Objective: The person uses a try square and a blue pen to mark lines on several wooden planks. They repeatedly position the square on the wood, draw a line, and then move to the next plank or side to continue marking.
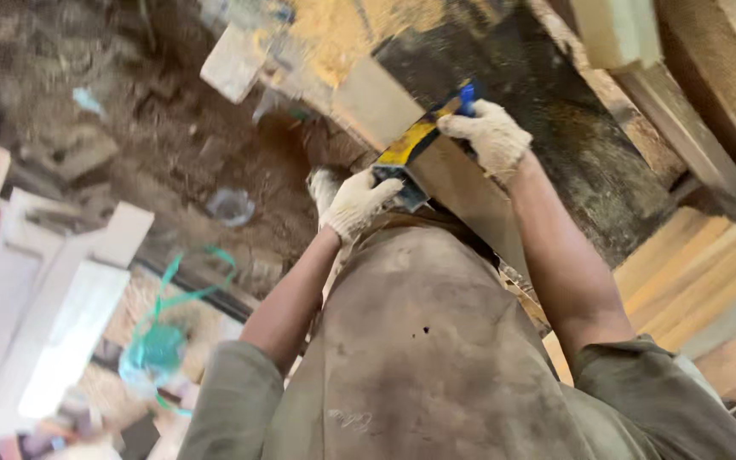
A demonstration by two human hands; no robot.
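Plane (415,145), yellow body w/ blue front end and dark rear block, sits on a pale wood board (453,183) that runs diagonally across a dark, sawdust-covered bench top (555,111). Both hands in white knit gloves. Left hand (355,203) is wrapped around the dark rear end, fingers curled tight on it; right hand (489,132) clenched over the blue front end, thumb side toward the body. So tool is held at both ends, sole down on the board face, angled along the board's length. Handling est.: tool looks rigid, metal or hard plastic body, prob. moderate weight, not fragile; knit gloves give ok friction but dust on everything could make grip slip, so full-wrap hold at both ends looks right, not fingertips. Board looks stiff, flat, light-ish softwood; can't tell if it's clamped or just resting, so downward pressure from both hands is likely what keeps it put. Blade side is hidden under the tool, can't see it. Frame is motion-blurred. Around: person's brown apron (423,341) fills centre; more pale planks (53,307) stacked at left, green strapping (168,324) lying near them, stacked boards (700,273) at right, dirt floor (172,136) w/ scraps beyond the bench.
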